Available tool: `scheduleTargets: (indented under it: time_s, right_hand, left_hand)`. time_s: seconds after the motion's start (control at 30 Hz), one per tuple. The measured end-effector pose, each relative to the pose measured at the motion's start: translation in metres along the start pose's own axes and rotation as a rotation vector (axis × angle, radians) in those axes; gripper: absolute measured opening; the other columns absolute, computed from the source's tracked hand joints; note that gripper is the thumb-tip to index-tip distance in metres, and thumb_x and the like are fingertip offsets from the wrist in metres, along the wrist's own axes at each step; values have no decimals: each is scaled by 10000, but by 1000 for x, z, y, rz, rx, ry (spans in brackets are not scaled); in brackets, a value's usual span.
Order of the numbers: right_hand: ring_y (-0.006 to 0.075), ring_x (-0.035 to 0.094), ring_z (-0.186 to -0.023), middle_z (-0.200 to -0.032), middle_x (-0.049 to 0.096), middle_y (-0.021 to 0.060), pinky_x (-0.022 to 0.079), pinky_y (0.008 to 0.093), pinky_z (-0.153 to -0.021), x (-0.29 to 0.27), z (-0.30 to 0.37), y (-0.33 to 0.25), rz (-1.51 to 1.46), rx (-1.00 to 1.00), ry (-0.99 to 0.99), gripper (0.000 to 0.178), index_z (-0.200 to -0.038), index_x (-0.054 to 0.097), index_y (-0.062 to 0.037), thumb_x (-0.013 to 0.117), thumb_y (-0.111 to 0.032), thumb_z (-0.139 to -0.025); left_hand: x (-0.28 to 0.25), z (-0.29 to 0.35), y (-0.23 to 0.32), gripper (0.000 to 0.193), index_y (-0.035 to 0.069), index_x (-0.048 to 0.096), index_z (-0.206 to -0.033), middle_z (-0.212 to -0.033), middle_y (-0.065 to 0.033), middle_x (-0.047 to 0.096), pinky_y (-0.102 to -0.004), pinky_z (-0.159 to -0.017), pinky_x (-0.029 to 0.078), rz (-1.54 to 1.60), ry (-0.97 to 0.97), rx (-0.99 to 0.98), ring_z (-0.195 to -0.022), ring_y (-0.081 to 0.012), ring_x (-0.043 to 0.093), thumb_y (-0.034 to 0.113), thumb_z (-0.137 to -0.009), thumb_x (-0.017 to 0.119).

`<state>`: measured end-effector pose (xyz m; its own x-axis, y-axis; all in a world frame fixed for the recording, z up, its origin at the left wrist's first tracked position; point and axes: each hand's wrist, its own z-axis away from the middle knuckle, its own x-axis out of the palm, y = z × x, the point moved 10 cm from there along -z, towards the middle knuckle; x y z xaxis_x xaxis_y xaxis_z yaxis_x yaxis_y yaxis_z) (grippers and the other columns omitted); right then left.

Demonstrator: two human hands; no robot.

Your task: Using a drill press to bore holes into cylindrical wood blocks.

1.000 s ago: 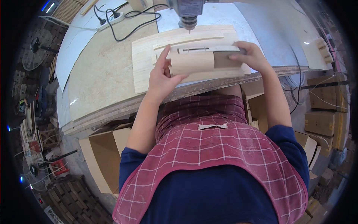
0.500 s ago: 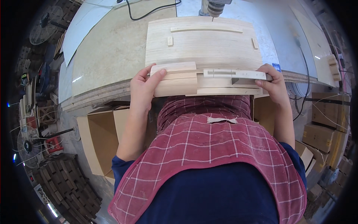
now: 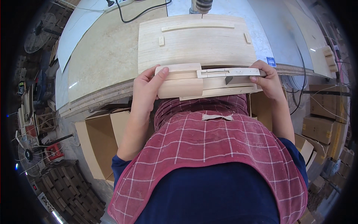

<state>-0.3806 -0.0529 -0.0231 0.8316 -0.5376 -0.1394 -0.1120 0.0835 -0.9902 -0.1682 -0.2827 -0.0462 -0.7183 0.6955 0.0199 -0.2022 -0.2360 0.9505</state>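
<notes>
At the bench's front edge, my left hand (image 3: 147, 87) is closed on a pale wooden block (image 3: 181, 88) with a rounded face, its thumb on top. My right hand (image 3: 270, 80) pinches the right end of a narrow whitish slotted bar (image 3: 244, 71). The bar's left end meets the wooden block. Below the bar, a dark flat piece (image 3: 228, 80) shows within the wooden assembly, whose lower pale strip (image 3: 220, 92) is close to my apron. A broad light wooden panel (image 3: 194, 44) lies just beyond both hands, bearing a long strip (image 3: 197, 27) and two short ones.
A drill chuck (image 3: 204, 5) with a thin bit hangs over the panel's far edge. A black cable (image 3: 140, 19) curves across the bench (image 3: 108, 48) at the far left. Open cardboard boxes (image 3: 93, 145) stand below the bench. A fan (image 3: 30, 155) stands at the left.
The slotted bar has tipped, so its slotted face now shows more. The wooden block has shifted slightly right against the bar. The whole bench view has slid a little left.
</notes>
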Motion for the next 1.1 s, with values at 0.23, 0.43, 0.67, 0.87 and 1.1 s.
scheduleTargets:
  time_s: [0.23, 0.43, 0.67, 0.87, 1.1]
  right_hand:
    - [54, 468, -766, -794, 514, -22, 364, 195, -701, 24, -10, -8, 80, -91, 18, 170, -858, 574, -35, 644, -3, -707]
    - [40, 463, -751, -786, 514, -37, 370, 186, -666, 26, -25, -5, -13, -126, 62, 155, -858, 570, -45, 639, -1, -726]
    - [70, 522, -769, -822, 591, 8, 427, 208, -679, -22, -72, 2, 35, -130, 303, 254, -948, 596, -40, 685, -46, -710]
    - [78, 522, -749, -806, 587, 11, 422, 208, -668, -48, -104, 20, 53, -89, 359, 275, -965, 593, -26, 693, -97, -719]
    - [77, 497, -742, -778, 557, 0, 417, 211, -670, -33, -128, 10, 140, -143, 299, 266, -962, 587, -54, 690, -128, -728]
  left_hand:
    - [41, 3, -23, 360, -10, 550, -1071, -671, 11, 533, -190, -412, 280, 448, -176, -197, -450, -46, 326, 286, -900, 436]
    - [44, -11, -6, 348, 4, 516, -1117, -708, 20, 522, -188, -434, 273, 274, -177, -77, -487, -44, 342, 263, -908, 415]
    - [59, -71, 27, 375, 1, 481, -1162, -762, 3, 532, -190, -482, 347, 257, -100, 173, -573, -40, 417, 246, -878, 491]
    - [86, -93, 26, 549, 26, 358, -1287, -996, -68, 540, -199, -516, 410, 22, -103, 395, -668, -76, 477, 208, -818, 579]
    - [94, -91, 22, 818, 59, 83, -1369, -1160, -145, 445, -238, -605, 510, 108, -183, 426, -793, -156, 554, 101, -763, 629]
